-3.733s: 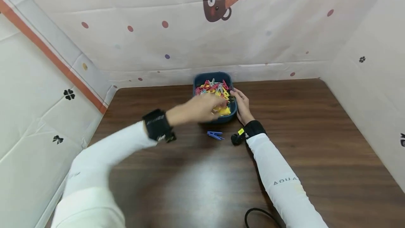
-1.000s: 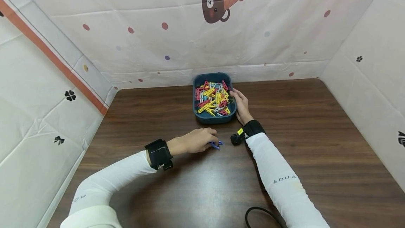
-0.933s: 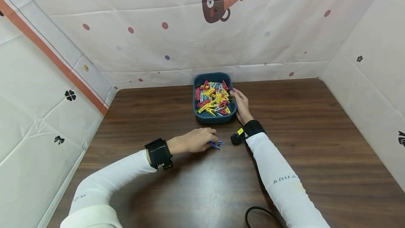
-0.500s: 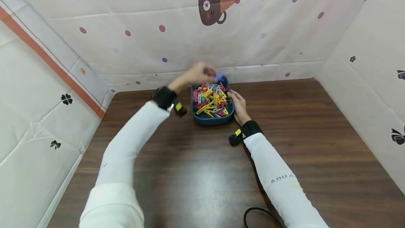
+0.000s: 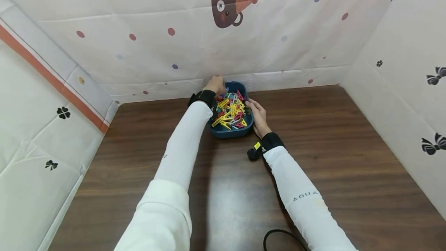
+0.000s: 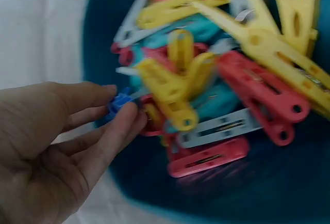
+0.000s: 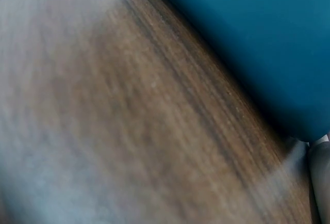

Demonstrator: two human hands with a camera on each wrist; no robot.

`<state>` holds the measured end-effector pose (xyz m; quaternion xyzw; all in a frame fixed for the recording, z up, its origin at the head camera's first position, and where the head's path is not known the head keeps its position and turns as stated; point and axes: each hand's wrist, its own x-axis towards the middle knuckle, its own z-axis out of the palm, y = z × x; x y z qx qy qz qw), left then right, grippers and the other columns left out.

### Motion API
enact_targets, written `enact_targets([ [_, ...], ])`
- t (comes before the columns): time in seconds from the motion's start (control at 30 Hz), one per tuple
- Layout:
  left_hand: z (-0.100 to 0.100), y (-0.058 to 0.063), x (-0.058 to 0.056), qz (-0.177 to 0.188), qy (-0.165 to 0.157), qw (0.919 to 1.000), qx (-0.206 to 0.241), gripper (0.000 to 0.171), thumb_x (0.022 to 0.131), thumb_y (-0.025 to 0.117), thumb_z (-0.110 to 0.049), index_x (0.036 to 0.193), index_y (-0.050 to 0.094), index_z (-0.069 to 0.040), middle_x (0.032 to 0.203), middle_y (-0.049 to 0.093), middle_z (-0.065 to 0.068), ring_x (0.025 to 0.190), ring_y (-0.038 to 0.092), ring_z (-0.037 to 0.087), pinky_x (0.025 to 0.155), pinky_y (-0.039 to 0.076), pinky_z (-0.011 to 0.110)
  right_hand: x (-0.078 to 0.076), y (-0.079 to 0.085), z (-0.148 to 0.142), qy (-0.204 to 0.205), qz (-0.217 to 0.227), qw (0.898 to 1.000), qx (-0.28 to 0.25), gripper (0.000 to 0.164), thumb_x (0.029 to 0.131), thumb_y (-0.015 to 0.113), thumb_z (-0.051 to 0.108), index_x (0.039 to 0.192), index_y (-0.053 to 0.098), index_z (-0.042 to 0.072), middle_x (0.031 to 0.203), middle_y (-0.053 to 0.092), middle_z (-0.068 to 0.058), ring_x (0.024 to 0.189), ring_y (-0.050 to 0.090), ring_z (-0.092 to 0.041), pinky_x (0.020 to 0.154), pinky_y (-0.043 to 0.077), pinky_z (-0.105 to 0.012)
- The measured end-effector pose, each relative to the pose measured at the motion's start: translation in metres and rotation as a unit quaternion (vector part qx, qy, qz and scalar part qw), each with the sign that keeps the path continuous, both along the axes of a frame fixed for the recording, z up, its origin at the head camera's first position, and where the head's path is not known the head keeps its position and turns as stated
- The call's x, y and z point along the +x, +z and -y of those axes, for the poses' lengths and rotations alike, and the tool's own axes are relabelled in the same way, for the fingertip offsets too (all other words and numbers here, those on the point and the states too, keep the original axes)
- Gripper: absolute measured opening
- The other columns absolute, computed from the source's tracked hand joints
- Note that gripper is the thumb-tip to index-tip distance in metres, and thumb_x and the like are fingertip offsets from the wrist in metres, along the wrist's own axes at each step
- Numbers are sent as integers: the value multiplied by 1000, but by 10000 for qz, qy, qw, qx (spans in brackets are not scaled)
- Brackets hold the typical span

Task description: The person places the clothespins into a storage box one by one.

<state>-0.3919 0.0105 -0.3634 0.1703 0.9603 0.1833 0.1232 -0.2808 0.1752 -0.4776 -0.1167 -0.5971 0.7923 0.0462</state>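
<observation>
In the left wrist view, the thumb and fingertips of my left hand (image 6: 62,131) pinch a blue clothespin (image 6: 119,103) at the inner wall of a dark blue plastic basket (image 6: 100,43). Most of that clothespin is hidden by the fingers. The head view has this hand (image 5: 216,84) at the basket's far left corner. Yellow, red, grey and teal clothespins (image 5: 230,109) lie jumbled inside. On the right side, my right hand (image 5: 259,118) holds the basket (image 5: 230,133) by its rim and outer wall. Its fingers are mostly out of the right wrist view.
The basket stands at the back edge of a brown wooden table (image 5: 296,127), close to a white patterned sheet (image 5: 139,61). A black wrist camera (image 5: 253,154) sits by my right wrist. A black cable (image 5: 282,231) curves near the front.
The blue clothespin lay on the table in front of the basket. My left hand took hold of it, lifted it and carried it to the basket's far left corner. My right hand stayed put.
</observation>
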Motion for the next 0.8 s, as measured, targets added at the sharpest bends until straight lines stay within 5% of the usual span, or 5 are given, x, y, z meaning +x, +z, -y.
enact_targets([
  [0.27, 0, -17, 5, 14, 114, 9998, -167, 13, 101, 62, -11, 107, 69, -2, 112, 71, 16, 92, 75, 27, 79, 61, 33, 0, -3, 4, 8, -32, 10000, 45, 50, 102, 62, 34, 147, 56, 12, 152, 52, -9, 129, 53, -18, 99, 49, -26],
  [0.57, 16, -21, -3, 129, 173, 9998, -27, 27, 102, 61, -15, 76, 58, -9, 79, 61, 6, 68, 69, 17, 66, 58, 26, -3, -2, 4, 92, -25, 9999, 54, 51, 103, 61, 35, 148, 54, 11, 149, 53, -13, 124, 55, -17, 96, 50, -25],
  [0.7, 30, -13, 1, -264, -214, 9994, -1, 26, 102, 60, -17, 81, 68, -4, 76, 62, 8, 71, 70, 22, 62, 51, 27, -6, -1, 6, 99, -87, 9999, 46, 52, 102, 61, 35, 148, 54, 11, 150, 52, -12, 127, 55, -19, 98, 50, -25],
  [0.8, 51, -7, 11, -841, -573, 9944, 282, 21, 101, 59, -15, 98, 73, 0, 92, 70, 16, 81, 69, 27, 71, 53, 34, -8, 1, 8, 192, -50, 9991, 370, 52, 103, 59, 35, 148, 53, 11, 151, 52, -12, 131, 53, -21, 105, 48, -30],
])
